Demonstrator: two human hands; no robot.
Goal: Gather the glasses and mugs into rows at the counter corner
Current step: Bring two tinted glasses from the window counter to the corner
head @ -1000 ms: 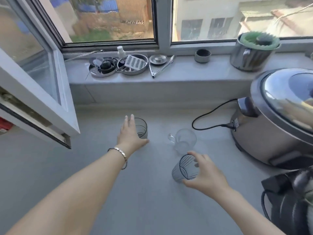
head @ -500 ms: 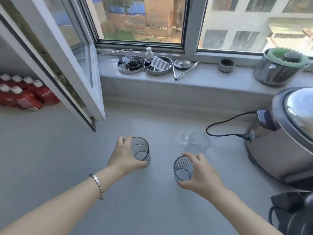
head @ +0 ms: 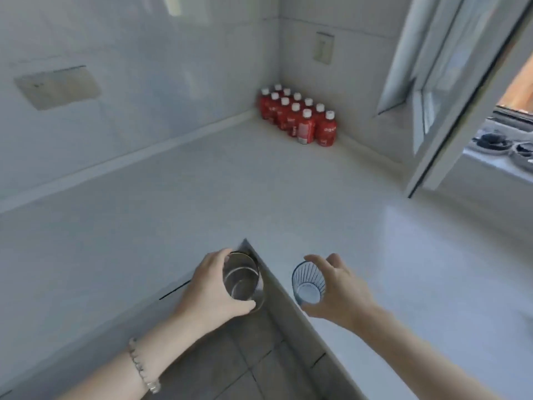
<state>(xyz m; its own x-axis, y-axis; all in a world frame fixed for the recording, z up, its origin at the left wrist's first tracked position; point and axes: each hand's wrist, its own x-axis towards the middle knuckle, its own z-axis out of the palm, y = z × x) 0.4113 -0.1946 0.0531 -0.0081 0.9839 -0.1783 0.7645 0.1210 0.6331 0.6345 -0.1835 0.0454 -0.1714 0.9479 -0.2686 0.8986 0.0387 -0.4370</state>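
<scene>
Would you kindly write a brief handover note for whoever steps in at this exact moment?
Left hand: gripping a smooth clear glass, carried in the air over the inner corner edge of the counter.
Right hand: gripping a ribbed glass, carried just above the counter.
Far corner: a block of red bottles against the walls.
Done: both glasses picked up; none set down in view.
Left: place both in a row near the corner, then fetch any remaining glasses and mugs, none of which are in view.

Left hand [head: 215,287] grips a clear glass [head: 241,280]; right hand [head: 334,288] grips a ribbed glass [head: 308,284], apparently above the counter [head: 288,197].
</scene>
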